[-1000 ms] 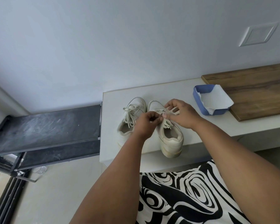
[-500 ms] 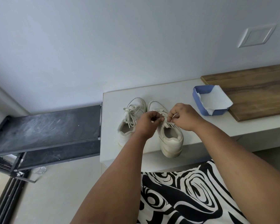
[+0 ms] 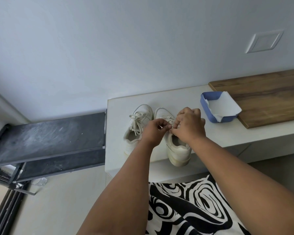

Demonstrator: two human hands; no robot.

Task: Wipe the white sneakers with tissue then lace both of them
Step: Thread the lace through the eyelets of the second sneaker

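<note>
Two white sneakers stand side by side on the white counter [image 3: 227, 138], toes toward the wall, heels toward the person. The left sneaker [image 3: 139, 126] has its lace already tied, w/ a loose bow lying over the tongue. The right sneaker [image 3: 177, 148] stands just beside it, touching or almost touching at the toe; its heel hangs a little over the front edge of the counter.

Both hands are over the lace area of the right sneaker. The left hand [image 3: 154, 131] has fingers curled, and thumb & forefinger pinch a bit of the white lace [image 3: 169, 118] near the top eyelets. The right hand [image 3: 189, 123] is also curled, its fingertips pressed together on the lace right next to the left fingertips, so the two hands nearly touch. The hands cover most of the lace, so I cannot tell how far it is threaded or knotted.

To the right of the sneakers, apart from them, there is a blue tray [image 3: 209, 106] w/ a white tissue [image 3: 227, 107] lying in it and folding over its right rim. The tray sits beside the edge of a brown wooden board [image 3: 270, 95], which lies on the same counter.

At left, lower than the counter, a dark metal rack [image 3: 47, 138] w/ dusty shelves stands against the wall. At the bottom a black-and-white patterned cloth [image 3: 190, 209] is visible btw. the forearms.
</note>
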